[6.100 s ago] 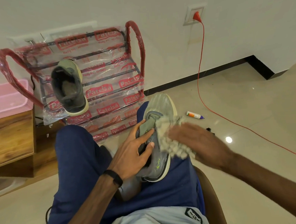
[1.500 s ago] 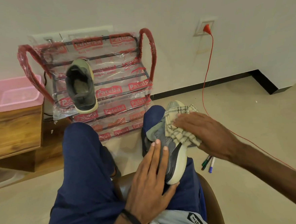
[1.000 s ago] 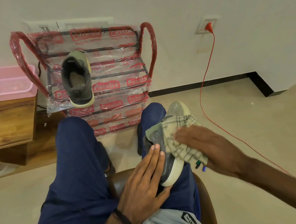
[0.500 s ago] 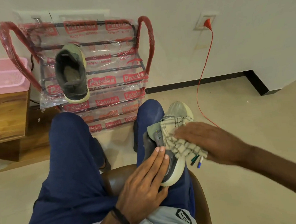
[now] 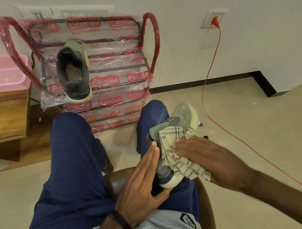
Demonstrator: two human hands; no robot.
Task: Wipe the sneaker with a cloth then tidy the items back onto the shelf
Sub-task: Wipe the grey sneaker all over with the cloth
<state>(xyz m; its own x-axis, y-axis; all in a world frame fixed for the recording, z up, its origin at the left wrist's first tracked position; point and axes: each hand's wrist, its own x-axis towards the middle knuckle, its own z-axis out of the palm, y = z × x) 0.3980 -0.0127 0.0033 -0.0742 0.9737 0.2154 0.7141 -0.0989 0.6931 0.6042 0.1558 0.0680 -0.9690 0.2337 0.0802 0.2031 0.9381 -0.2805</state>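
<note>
- Left hand (image 5: 141, 184): forearm comes up from bottom centre, black band at wrist, fingers (image 5: 150, 156) straight and together along the sneaker's inner side, thumb hooked under the heel; it steadies the sneaker.
- Right hand (image 5: 203, 157): arm enters from the right, palm down, fingers flat, pressing the cloth onto the sneaker.
- Count: two sneakers, one cloth, one shelf, one pink tub.
- Sneaker (image 5: 166, 174) between both hands, on the right thigh, toe pointing away: grey upper, cream sole.
- Cloth (image 5: 181, 163) under right fingertips: cream with dark checks, draped over the sneaker's outer side.
- Second sneaker (image 5: 73, 73) on the plastic-wrapped shelf (image 5: 119, 77), well beyond the left fingertips; pink tub (image 5: 2, 74) far left.
</note>
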